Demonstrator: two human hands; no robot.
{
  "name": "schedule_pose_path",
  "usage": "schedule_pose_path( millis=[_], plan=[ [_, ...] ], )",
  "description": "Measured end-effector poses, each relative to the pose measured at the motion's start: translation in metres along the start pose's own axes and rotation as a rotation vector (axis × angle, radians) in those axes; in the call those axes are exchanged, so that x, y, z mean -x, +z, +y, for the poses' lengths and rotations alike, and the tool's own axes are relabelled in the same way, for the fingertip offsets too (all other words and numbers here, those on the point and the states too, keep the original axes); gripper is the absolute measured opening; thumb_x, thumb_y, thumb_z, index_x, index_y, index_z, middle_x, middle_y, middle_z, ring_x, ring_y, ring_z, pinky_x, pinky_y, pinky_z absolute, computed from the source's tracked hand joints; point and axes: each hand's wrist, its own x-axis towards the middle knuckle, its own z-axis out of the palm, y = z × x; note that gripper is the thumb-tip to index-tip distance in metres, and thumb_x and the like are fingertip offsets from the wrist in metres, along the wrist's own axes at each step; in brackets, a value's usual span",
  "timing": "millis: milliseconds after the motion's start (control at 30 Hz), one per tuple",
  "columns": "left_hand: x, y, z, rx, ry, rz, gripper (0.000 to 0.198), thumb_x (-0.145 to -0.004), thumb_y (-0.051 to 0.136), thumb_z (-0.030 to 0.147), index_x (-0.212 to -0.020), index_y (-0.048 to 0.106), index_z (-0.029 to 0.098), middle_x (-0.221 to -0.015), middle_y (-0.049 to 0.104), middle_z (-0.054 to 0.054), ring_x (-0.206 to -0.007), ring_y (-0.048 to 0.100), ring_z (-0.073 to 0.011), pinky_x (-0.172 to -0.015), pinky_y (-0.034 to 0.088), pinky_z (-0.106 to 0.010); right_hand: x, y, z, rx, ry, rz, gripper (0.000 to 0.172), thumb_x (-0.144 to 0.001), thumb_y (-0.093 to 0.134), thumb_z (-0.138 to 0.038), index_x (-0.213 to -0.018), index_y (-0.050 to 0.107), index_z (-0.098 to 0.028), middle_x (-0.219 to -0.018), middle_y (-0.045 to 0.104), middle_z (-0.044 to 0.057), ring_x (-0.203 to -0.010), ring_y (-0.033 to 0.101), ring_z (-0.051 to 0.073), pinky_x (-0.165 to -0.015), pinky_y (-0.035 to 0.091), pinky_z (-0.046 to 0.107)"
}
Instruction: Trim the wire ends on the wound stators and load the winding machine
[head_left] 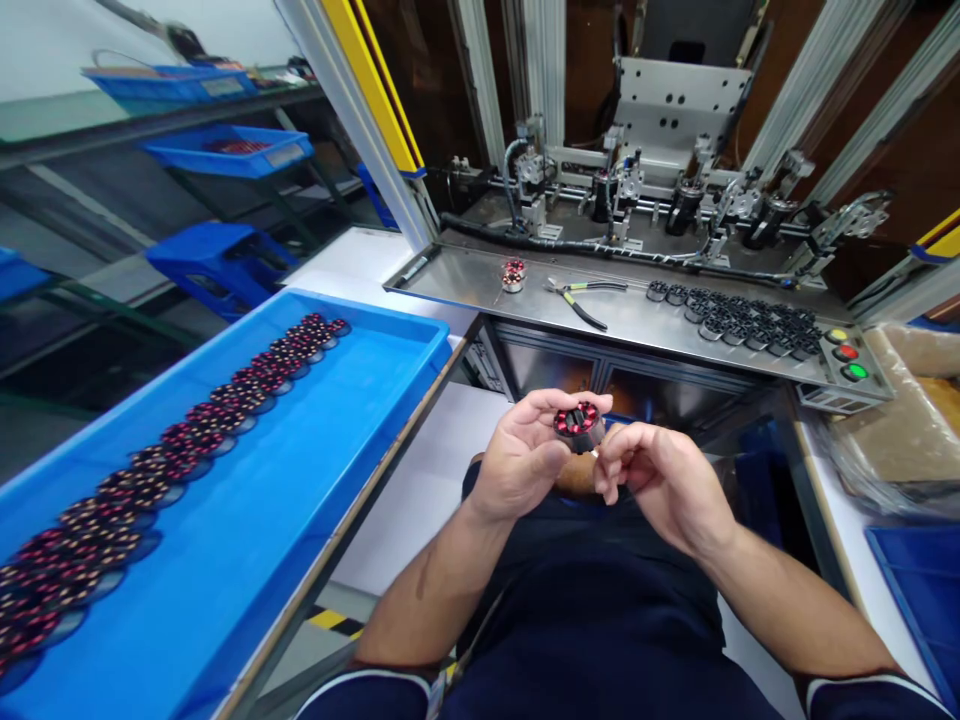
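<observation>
Between the thumb and fingers of my left hand (pixel 517 455) is a round motor stator (pixel 579 427), wound with red wire around a dark core. My right hand (pixel 664 480) is just right of it, fingers curled and pinched together near the stator's lower edge; whether a wire end is between them is too small to tell. On the metal bench ahead stand a pair of wound stators (pixel 513 275), one red and one copper-coloured. Beside them lie cutting pliers (pixel 581 300) with black and green handles.
A blue tray (pixel 375 420) on the left holds a long row of wound stators (pixel 195 440). Several black cores (pixel 750 320) stand on the bench's right, by a button box (pixel 847 365). Behind is a winding machine (pixel 675 200); a cardboard box (pixel 915 400) stands at right.
</observation>
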Motion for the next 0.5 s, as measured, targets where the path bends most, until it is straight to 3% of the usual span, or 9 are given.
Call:
schedule_pose_path(
  millis=[67,167,233,333,400,500],
  plan=[
    [0.0,-0.002,-0.001,-0.063,0.031,-0.074,0.033,-0.077,0.084,0.036,-0.103,0.067,0.024,-0.11,0.08,-0.008,-0.122,0.068,-0.0254,-0.1,0.056,-0.042,0.0,-0.002,0.006,-0.065,0.034,-0.071,0.041,-0.087,0.071,-0.054,-0.086,0.074,-0.013,-0.077,0.07,0.007,-0.068,0.067,0.016,-0.061,0.057,0.026],
    [-0.001,-0.004,-0.001,-0.184,0.024,-0.166,0.036,-0.077,0.084,0.039,-0.107,0.067,0.024,-0.11,0.079,-0.012,-0.13,0.062,-0.032,-0.102,0.054,-0.051,0.0,-0.001,0.012,-0.083,0.076,-0.18,0.042,-0.086,0.072,-0.056,-0.091,0.072,-0.014,-0.084,0.071,0.009,-0.073,0.067,0.017,-0.069,0.059,0.031],
    [-0.002,-0.006,0.0,-0.271,0.069,-0.179,0.051,-0.072,0.088,0.04,-0.116,0.067,0.025,-0.12,0.075,-0.014,-0.135,0.057,-0.0329,-0.108,0.049,-0.051,0.001,-0.003,0.012,-0.008,0.0,-0.168,0.044,-0.085,0.073,-0.057,-0.097,0.07,-0.015,-0.087,0.07,0.009,-0.074,0.067,0.018,-0.071,0.059,0.032],
    [-0.001,-0.01,0.006,-0.45,0.187,-0.06,0.078,-0.059,0.095,0.042,-0.129,0.065,0.025,-0.138,0.065,-0.014,-0.139,0.053,-0.0296,-0.114,0.043,-0.039,0.004,-0.012,0.008,0.361,-0.333,-0.067,0.038,-0.085,0.077,-0.046,-0.11,0.068,-0.018,-0.098,0.069,0.009,-0.087,0.068,0.02,-0.078,0.058,0.034],
    [0.002,-0.009,0.012,-0.583,0.18,-0.025,0.074,-0.058,0.094,0.046,-0.125,0.069,0.024,-0.13,0.068,-0.011,-0.126,0.061,-0.0255,-0.107,0.047,-0.03,0.005,-0.018,0.003,0.681,-0.606,-0.018,0.036,-0.085,0.079,-0.03,-0.118,0.066,-0.02,-0.104,0.068,0.01,-0.095,0.066,0.022,-0.082,0.057,0.037],
    [0.009,-0.001,0.017,-0.679,0.106,-0.104,0.062,-0.066,0.089,0.049,-0.12,0.074,0.023,-0.111,0.075,-0.008,-0.104,0.068,-0.0224,-0.095,0.052,-0.028,0.006,-0.022,-0.003,1.014,-0.874,0.004,0.042,-0.086,0.074,-0.014,-0.126,0.062,-0.018,-0.105,0.067,0.013,-0.096,0.065,0.024,-0.08,0.058,0.039]
  ],
)
